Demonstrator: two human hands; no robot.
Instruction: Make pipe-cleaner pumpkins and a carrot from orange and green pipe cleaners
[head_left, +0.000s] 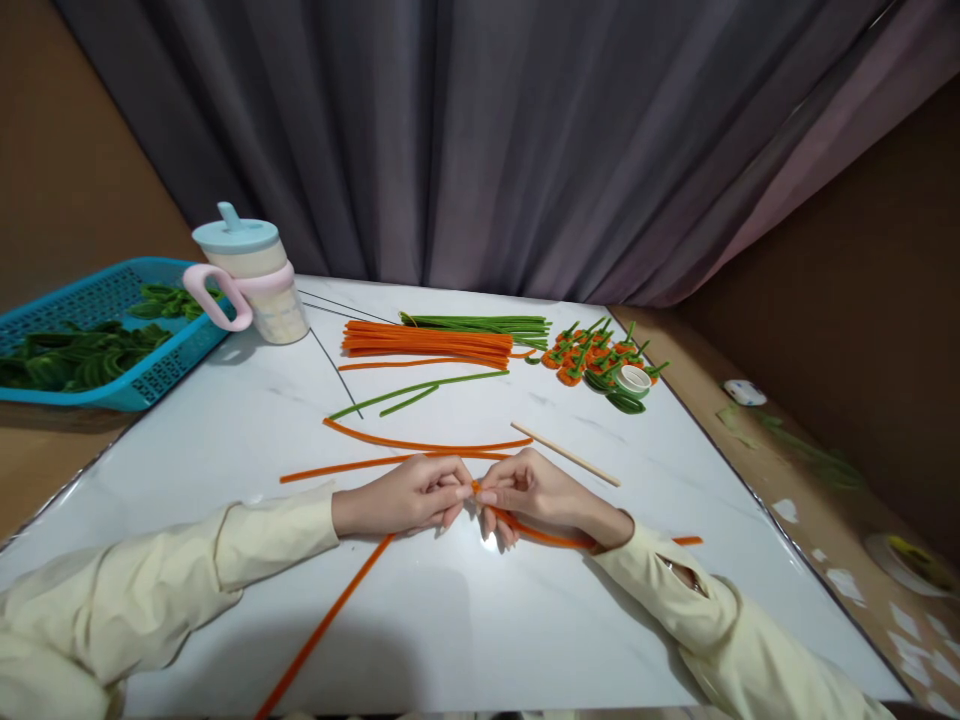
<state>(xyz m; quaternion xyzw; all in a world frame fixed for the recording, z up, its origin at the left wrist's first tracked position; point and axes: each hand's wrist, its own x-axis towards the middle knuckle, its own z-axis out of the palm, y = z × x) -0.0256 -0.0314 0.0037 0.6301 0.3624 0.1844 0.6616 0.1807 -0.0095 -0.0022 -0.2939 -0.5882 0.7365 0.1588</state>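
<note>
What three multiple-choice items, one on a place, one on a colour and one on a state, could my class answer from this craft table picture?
1. Where does the blue plastic basket stand?
A. at the table's left edge
B. at the table's right edge
C. between the hands

2. What colour is the fuzzy pipe cleaner that both hands pinch?
A. green
B. orange
C. white

3. How does the thin wooden stick lie?
A. upright in the cup
B. held in the left hand
C. flat on the white marble tabletop, untouched

Answers:
1 A, the basket overlaps the left edge, beside the lidded plastic cup with the pink handle.
2 B, the left hand and right hand meet on an orange strand.
3 C, it lies loose beyond the right hand.
</note>
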